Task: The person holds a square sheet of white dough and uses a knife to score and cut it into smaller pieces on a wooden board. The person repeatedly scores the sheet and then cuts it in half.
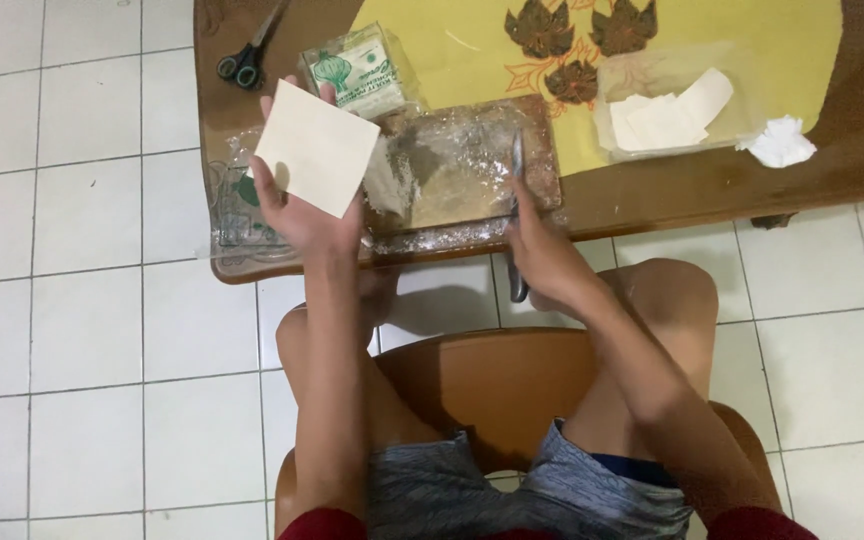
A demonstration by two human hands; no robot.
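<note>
Left hand holding pale square sheet, right hand gripping knife over floured board

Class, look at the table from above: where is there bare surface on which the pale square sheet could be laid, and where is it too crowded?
Free: the yellow cloth between the packet and the leaf motifs, and the bare wood below the clear tray. Crowded: the left end, with scissors, packet, floured board and plastic wrap. The left hand holds the sheet; the right hand grips a knife.

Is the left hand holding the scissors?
No, the left hand holds up a pale square sheet, while the scissors lie untouched on the table near its far corner.
</note>
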